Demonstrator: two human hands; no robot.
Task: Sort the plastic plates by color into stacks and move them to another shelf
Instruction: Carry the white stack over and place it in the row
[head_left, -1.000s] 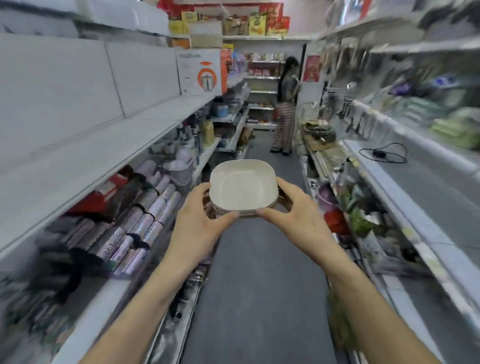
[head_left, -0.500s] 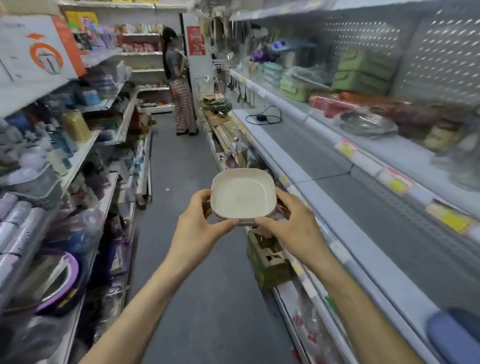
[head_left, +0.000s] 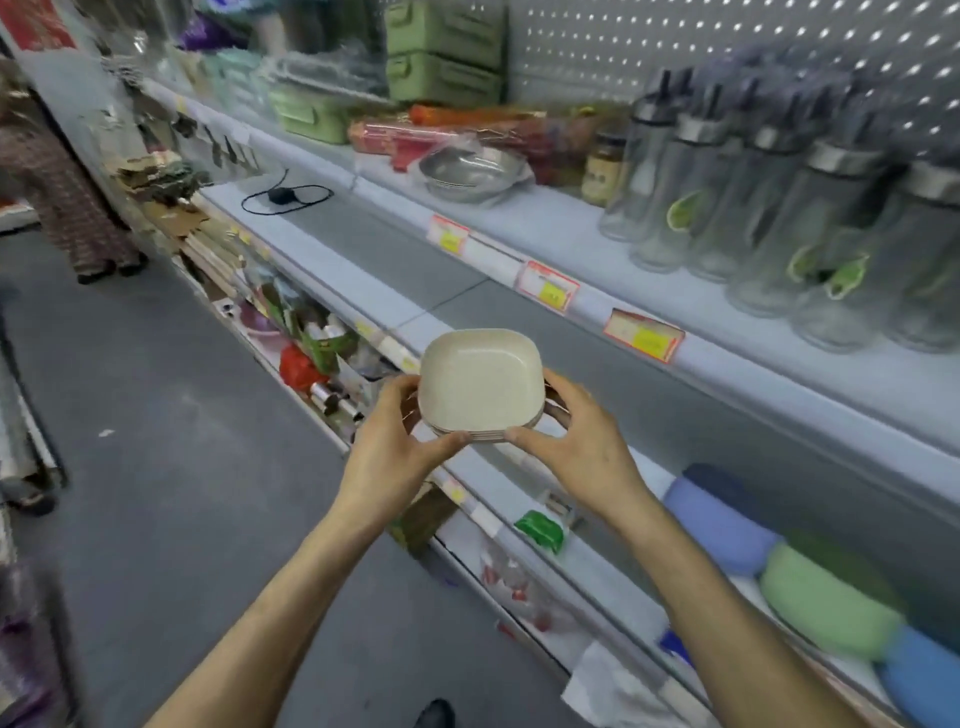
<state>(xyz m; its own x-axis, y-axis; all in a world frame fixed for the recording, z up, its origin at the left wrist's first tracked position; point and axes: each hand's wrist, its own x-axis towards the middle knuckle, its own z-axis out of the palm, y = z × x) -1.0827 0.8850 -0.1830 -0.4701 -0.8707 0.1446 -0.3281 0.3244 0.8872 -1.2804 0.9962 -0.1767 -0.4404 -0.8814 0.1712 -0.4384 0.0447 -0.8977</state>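
Swinging right since half a second ago, the view now faces the grey shelf (head_left: 415, 260), and the stack of cream plates (head_left: 480, 382) is held at its front edge. The left hand (head_left: 387, 452) and right hand (head_left: 582, 447) pinch the stack's near corners, thumbs in front. Gripped only at the rims, the lower plates could slip out, or the stack could tip. The far-side fingers, the plate count and the blurred blue and green shapes (head_left: 826, 597) are unclear.
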